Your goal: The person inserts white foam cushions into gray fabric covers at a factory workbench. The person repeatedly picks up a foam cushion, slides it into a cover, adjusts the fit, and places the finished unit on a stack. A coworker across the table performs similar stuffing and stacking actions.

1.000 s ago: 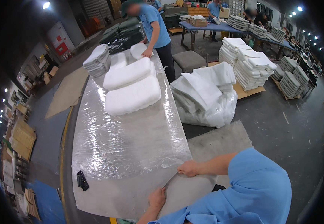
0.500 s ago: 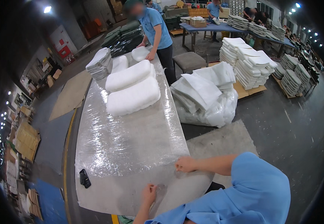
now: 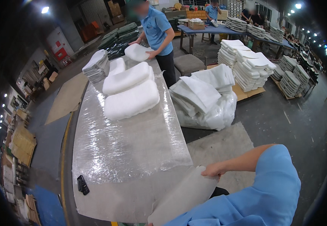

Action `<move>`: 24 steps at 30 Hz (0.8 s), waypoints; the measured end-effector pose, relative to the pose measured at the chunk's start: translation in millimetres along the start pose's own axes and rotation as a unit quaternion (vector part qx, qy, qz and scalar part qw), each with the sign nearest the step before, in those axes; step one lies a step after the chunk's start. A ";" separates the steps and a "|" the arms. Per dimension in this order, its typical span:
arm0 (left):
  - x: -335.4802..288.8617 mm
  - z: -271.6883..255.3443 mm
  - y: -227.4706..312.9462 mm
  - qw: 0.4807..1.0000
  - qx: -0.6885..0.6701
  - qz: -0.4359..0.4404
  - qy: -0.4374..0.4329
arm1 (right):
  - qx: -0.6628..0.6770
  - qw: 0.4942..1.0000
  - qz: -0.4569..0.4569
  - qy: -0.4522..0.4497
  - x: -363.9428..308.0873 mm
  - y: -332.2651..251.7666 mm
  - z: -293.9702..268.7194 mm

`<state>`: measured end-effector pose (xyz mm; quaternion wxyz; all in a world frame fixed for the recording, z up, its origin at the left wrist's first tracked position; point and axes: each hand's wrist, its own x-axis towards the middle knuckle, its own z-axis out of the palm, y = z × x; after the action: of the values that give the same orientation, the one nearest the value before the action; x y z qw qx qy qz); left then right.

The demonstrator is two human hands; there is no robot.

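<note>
My right hand (image 3: 212, 170) grips the upper corner of a thin off-white sheet (image 3: 184, 194), fingers closed on its edge. The sheet slants across the near right corner of the table (image 3: 133, 145). Whether it is cloth or padding I cannot make out. Of my left hand (image 3: 150, 224) only a sliver shows at the lower picture edge, beside the sheet's near corner; its fingers are hidden. Thick white padded pieces (image 3: 132, 100) lie farther up the table. At the far end a co-worker (image 3: 158, 28) holds a white pad (image 3: 138, 52) in both hands.
A small black object (image 3: 82, 185) lies near the table's left edge. Folded white sheets (image 3: 201, 92) sit on a plastic bag right of the table, with stacked white pads (image 3: 246, 64) beyond. A grey stool (image 3: 189, 64) stands near the co-worker. Another pile (image 3: 96, 66) occupies the far left corner.
My right hand has moved right and now lifts the off-white sheet's edge. My left hand has dropped almost out of view. The co-worker has raised the white pad off the table.
</note>
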<state>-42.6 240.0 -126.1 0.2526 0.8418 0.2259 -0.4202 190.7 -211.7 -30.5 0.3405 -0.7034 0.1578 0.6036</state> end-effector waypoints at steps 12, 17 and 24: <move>33.2 5.9 -4.5 0.998 -0.053 -0.005 -0.017 | -0.098 0.993 0.032 0.063 49.6 -20.0 1.2; 41.1 8.0 -7.4 0.997 -0.069 -0.014 -0.029 | -0.227 0.970 0.063 0.066 70.0 -27.1 -1.9; 42.2 14.6 -14.0 0.994 -0.096 -0.034 -0.042 | -0.215 0.973 0.053 0.070 82.6 -28.1 -4.5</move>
<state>-36.6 249.0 -171.6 0.3270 0.7869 0.2828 -0.4404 230.1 -179.0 -101.3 0.1369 -0.7911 0.0851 0.5900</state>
